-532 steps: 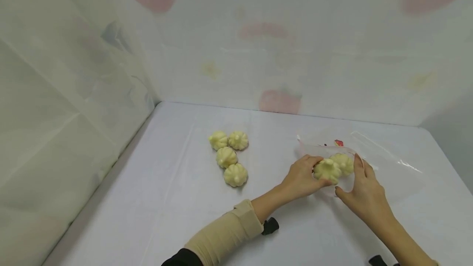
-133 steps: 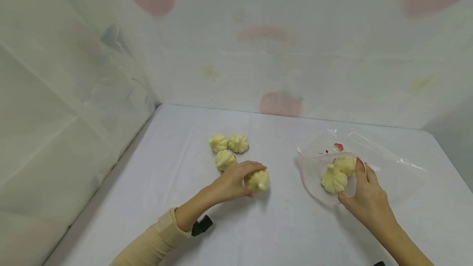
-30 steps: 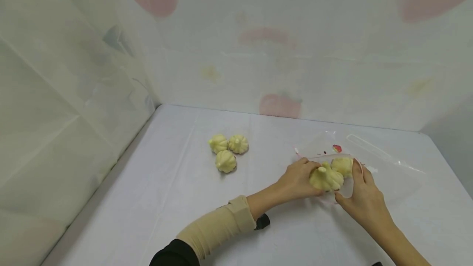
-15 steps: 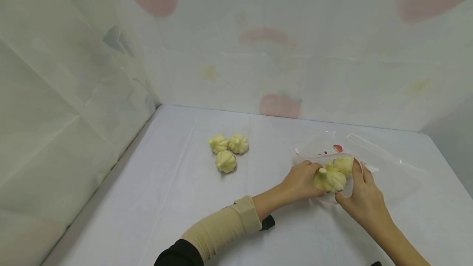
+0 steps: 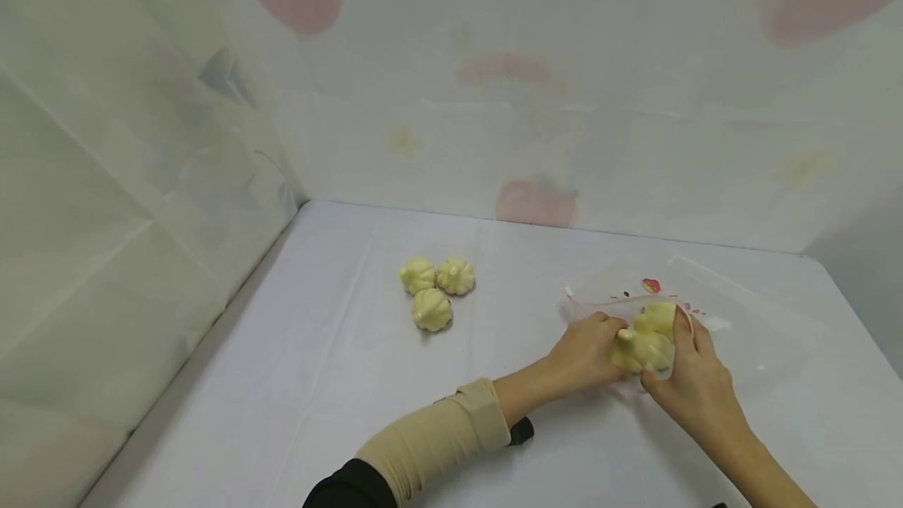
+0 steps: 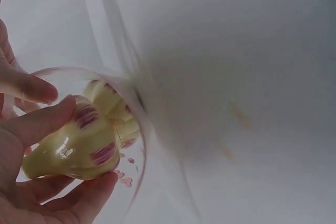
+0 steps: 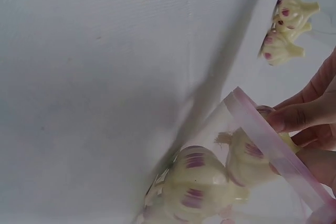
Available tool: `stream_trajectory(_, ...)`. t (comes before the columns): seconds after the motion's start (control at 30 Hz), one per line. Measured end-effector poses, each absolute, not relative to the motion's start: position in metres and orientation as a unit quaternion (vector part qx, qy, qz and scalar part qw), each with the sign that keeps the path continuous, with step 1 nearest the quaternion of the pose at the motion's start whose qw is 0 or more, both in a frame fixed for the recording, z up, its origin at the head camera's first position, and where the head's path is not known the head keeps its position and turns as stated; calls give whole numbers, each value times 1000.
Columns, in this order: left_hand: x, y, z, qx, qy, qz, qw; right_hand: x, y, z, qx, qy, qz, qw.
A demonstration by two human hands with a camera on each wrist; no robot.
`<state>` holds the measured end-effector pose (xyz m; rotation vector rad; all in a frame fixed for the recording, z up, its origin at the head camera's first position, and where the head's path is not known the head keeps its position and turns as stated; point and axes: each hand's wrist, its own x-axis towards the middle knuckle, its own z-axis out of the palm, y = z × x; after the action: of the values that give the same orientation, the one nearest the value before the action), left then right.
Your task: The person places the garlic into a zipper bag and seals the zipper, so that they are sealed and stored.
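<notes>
White cloth covers the table (image 5: 339, 390), creased in long faint lines, and runs back to a pale hanging sheet (image 5: 635, 147) printed with faded pink and yellow shapes, one like a strawberry (image 5: 535, 202). Along the left side slopes a wrinkled cream sheet (image 5: 99, 273); the right end of the space is plain grey. In this head view, three garlic bulbs (image 5: 432, 310) sit clustered on the cloth, touching or nearly so. Well to their right, the left hand (image 5: 589, 355), below a tan sleeve (image 5: 440, 437), curls round a held bulb (image 5: 646, 353) at the mouth of a clear bag (image 5: 734, 335). The right hand (image 5: 701, 379), thumb and forefinger well apart, grips the bag's edge.

From the left wrist, thumb and fingers wrap the held bulb, purple-streaked and within the rim, with more garlic just behind it. Two tan smudges (image 6: 240, 115) mark the blurred white surface.

From the right wrist, the weave of the cloth shows. A pink band (image 7: 283, 153) lines the bag's lip; a bagged bulb (image 7: 194, 182) shows through the plastic. The right hand's exact hold is unclear here.
</notes>
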<state>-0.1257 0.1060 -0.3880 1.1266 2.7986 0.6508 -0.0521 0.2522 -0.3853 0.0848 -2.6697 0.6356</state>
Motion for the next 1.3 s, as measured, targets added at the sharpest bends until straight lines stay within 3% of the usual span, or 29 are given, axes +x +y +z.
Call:
stream_trajectory(0.33, -128, 106, -393, 358, 914, 189, 31, -51, 251, -387, 29, -951, 229, 203)
stream_trajectory(0.7, -128, 114, -395, 346, 922, 173, -22, -52, 248, -390, 45, -942, 230, 240)
stream_trajectory(1.07, -133, 123, -398, 322, 933, 154, -55, -52, 247, -389, 31, -951, 231, 202)
stream_trajectory(1.3, -133, 130, -405, 349, 919, 142, -113, -53, 247, -389, 34, -955, 223, 190)
